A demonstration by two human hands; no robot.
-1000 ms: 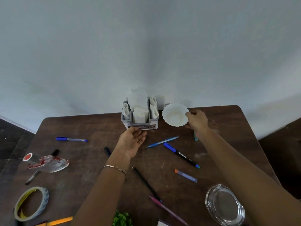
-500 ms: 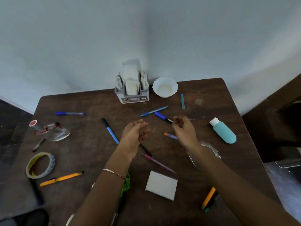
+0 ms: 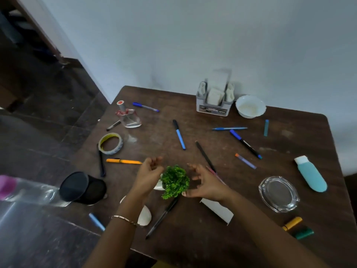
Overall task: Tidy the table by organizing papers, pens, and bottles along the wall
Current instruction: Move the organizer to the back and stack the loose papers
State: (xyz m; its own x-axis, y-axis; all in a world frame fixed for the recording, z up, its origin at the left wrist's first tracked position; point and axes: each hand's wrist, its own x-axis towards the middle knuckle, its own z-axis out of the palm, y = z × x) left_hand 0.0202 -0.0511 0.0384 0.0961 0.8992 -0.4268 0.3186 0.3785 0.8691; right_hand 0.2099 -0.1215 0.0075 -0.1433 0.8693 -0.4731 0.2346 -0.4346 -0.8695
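Flanking the green plant (image 3: 174, 181), the left hand (image 3: 149, 175) and right hand (image 3: 205, 185) hover with fingers loosely curled, pinching nothing, apparently poised to lift it, while the blue pen (image 3: 179, 135) and teal bottle (image 3: 311, 175) lie scattered, away from the wall (image 3: 193, 45).

A white paper card (image 3: 217, 209) lies flat on the desk (image 3: 286, 144), partly under my right hand (image 3: 204, 185). A black pen (image 3: 162, 217) lies slantwise on my side of both hands. An orange pen (image 3: 123, 161) points at my left hand (image 3: 147, 175), its tip just beside it. Beyond the hands I see a blue-and-black pen (image 3: 179, 135) and a thin black pen (image 3: 205, 156). Well right of my right hand, a teal bottle (image 3: 311, 174) with a white cap lies on its side. Far beyond my left hand is a glass bottle (image 3: 128, 117).
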